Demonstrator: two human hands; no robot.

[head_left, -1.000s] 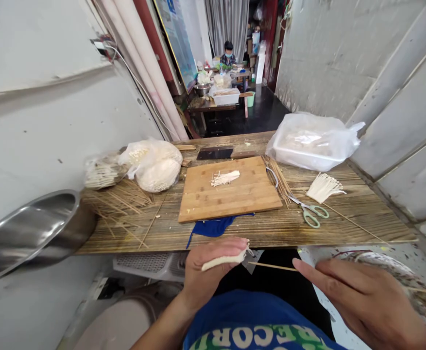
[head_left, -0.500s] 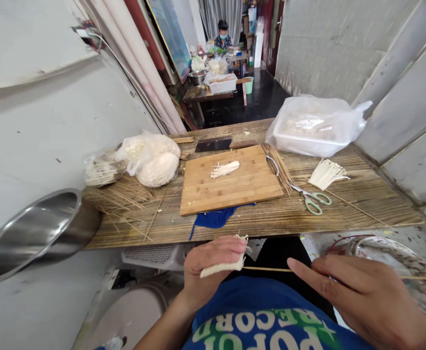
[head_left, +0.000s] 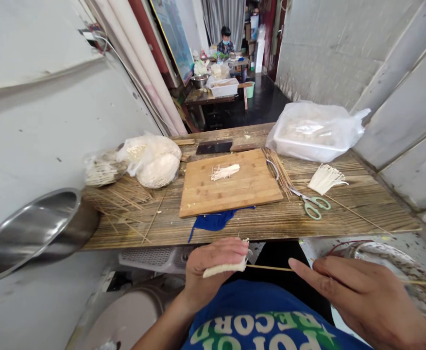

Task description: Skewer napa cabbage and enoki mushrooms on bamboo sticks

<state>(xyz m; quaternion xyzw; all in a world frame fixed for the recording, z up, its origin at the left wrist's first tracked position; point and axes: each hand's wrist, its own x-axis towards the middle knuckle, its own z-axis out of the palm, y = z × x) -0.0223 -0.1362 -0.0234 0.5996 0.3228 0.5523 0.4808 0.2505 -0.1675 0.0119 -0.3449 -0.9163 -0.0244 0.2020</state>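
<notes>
Beyond the hands, brown streaked worktop (head_left: 150,233), tan board (head_left: 230,189), pale-green scissor handles (head_left: 316,207); beneath them, blue shirt (head_left: 267,301), cream-and-green lettering (head_left: 256,328).

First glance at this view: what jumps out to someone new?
Low in front, the left hand grips a pale mushroom bunch while the right hand holds a thin skewer pointed at it. Beyond them, in mid-picture, lies a wooden cutting board, with a blue cloth at its near edge. A big steel bowl shines at far left.
</notes>
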